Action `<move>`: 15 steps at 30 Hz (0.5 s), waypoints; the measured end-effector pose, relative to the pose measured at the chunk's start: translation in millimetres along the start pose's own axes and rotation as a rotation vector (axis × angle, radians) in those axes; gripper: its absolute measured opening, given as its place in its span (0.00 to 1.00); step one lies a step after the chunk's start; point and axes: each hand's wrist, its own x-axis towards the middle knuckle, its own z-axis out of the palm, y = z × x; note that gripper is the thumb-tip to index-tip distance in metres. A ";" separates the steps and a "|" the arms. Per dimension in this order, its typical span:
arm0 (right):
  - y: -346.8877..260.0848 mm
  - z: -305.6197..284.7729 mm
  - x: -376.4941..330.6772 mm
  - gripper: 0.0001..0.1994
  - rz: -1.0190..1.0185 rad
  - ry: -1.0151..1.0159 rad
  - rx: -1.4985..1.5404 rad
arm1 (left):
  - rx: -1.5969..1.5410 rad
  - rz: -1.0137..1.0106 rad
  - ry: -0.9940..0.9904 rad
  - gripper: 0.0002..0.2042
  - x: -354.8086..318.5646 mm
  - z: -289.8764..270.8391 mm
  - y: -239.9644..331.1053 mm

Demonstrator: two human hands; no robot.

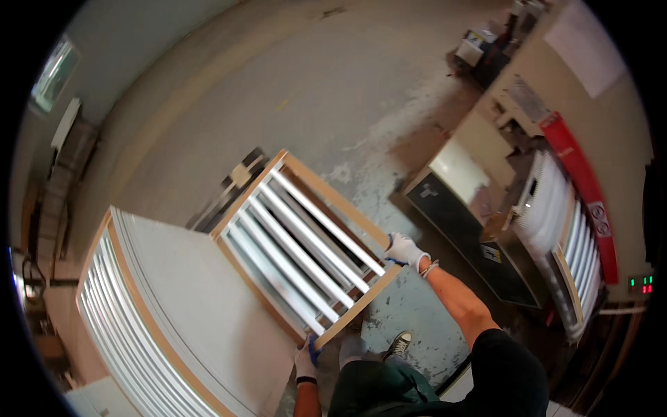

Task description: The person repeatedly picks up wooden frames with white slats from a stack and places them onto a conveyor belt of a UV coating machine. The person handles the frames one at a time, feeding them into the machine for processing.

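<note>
White-gloved with blue at the fingers, grasping with the right hand (405, 251) the near right corner of a tan-edged rectangular frame of long silver slats (303, 251), and with the left hand (306, 358), in a matching glove, the corner nearest the body. Held just ahead of the body, close beside a tall pale-grey block with tan-edged silver slats (208, 299) on the left; impossible to tell whether touching it. Standing below in dark green trousers (382, 382) and a black sneaker with a white toe (399, 344). Flanked on the right by a cream-and-black boxy cabinet (451, 215), then a white ribbed stack (545, 208) and a long red strip (580, 187). Backed by a broad grey floor (208, 104).
</note>
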 end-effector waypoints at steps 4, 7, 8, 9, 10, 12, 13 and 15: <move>-25.8 -86.6 -92.7 0.22 0.010 -0.008 -0.029 | -0.264 0.056 0.034 0.29 -34.7 -1.5 36.2; -0.3 -120.7 -174.6 0.22 0.025 0.146 -0.055 | -0.184 0.033 -0.045 0.29 -59.6 3.0 43.2; 7.1 -131.1 -209.7 0.22 0.035 0.183 -0.056 | -0.198 0.028 -0.065 0.29 -77.8 -9.6 56.7; 6.0 -148.8 -244.7 0.22 0.094 0.179 -0.011 | -0.360 -0.005 -0.102 0.32 -88.7 -38.6 90.7; 16.7 -158.1 -281.1 0.20 0.147 0.237 0.056 | -0.335 0.056 -0.109 0.34 -93.2 -48.2 97.6; 18.9 -179.5 -357.6 0.20 0.207 0.343 0.159 | -0.356 0.125 -0.114 0.38 -111.0 -74.7 127.9; 30.0 -180.5 -386.1 0.20 0.181 0.436 0.200 | -0.409 0.135 -0.098 0.40 -126.7 -95.6 153.8; 45.7 -183.4 -452.8 0.24 0.259 0.533 0.262 | -0.599 0.075 -0.114 0.39 -136.4 -111.2 187.4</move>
